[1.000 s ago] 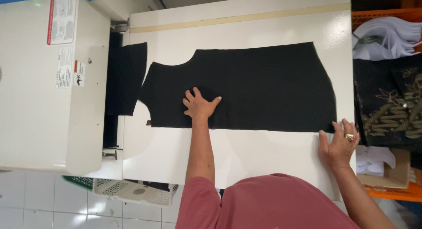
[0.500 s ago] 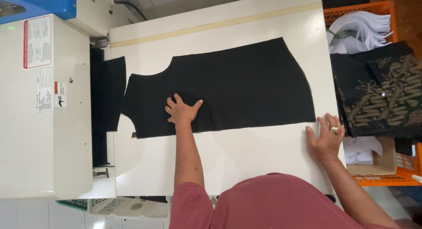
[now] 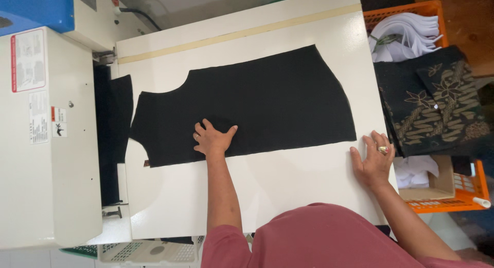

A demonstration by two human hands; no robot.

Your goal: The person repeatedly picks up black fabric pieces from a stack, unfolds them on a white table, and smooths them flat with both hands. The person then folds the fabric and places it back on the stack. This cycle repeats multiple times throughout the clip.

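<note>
From the head view, the black panel (image 3: 247, 111) is lying flat on the white bench (image 3: 288, 185), and everything else is sitting around it. The left hand (image 3: 212, 139) is pressing down on the panel near its lower edge, fingers (image 3: 203, 128) spread flat and released, grasping nothing. The right hand (image 3: 374, 157) is resting on the bench just beyond the panel's lower right corner, off the cloth, fingers likewise stretched out and gripping nothing; a ring (image 3: 383, 150) is showing on one finger. The panel's narrow end is lying just beside the slot of a white machine (image 3: 49, 144), where another dark piece (image 3: 116, 118) is sitting. Past the panel's wide end, an orange crate (image 3: 453, 188) is holding patterned dark cloth (image 3: 435, 108) and white cloth (image 3: 404, 36). A tan stripe (image 3: 242, 33) is running along the bench above the panel.
</note>
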